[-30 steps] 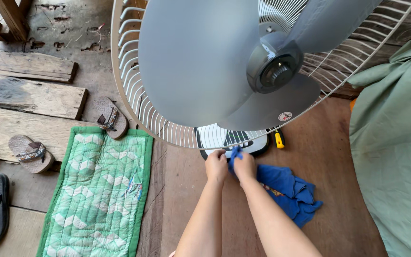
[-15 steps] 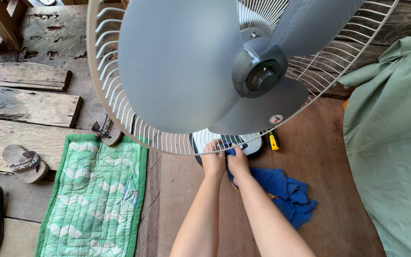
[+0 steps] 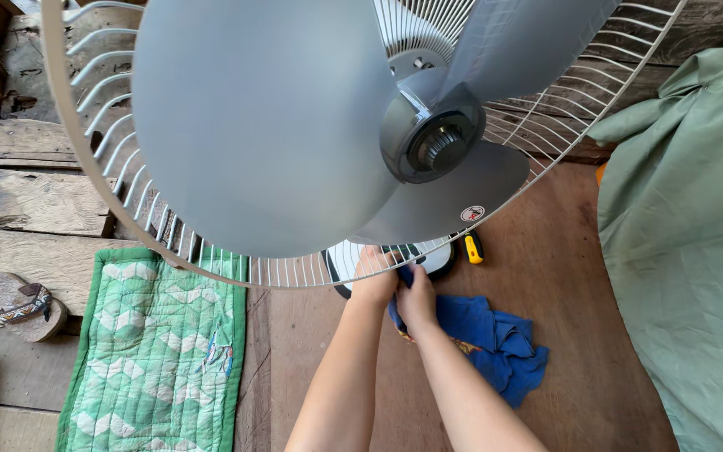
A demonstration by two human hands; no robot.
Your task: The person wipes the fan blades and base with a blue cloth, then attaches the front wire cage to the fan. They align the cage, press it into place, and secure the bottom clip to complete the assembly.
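Note:
A standing fan fills the upper view, with grey blades [image 3: 269, 125], a dark hub [image 3: 435, 144] and a white wire guard [image 3: 169, 226] behind them. Below the guard's lower rim, my left hand [image 3: 376, 280] and my right hand [image 3: 417, 299] are pressed together on the fan's white and black base [image 3: 437, 258]. Both pinch a corner of a blue cloth [image 3: 491, 339], whose bulk lies crumpled on the wooden floor to the right of my arms. The guard hides my left fingertips.
A yellow-handled screwdriver [image 3: 473, 247] lies by the base. A green quilted mat [image 3: 156, 351] lies at the left, with a sandal [image 3: 23, 305] on weathered planks beyond it. A green sheet [image 3: 688, 251] covers the right side.
The view has moved closer to the fan, so blades and guard look larger and shifted left. My hands have slid up to the base with the cloth corner, partly under the guard rim.

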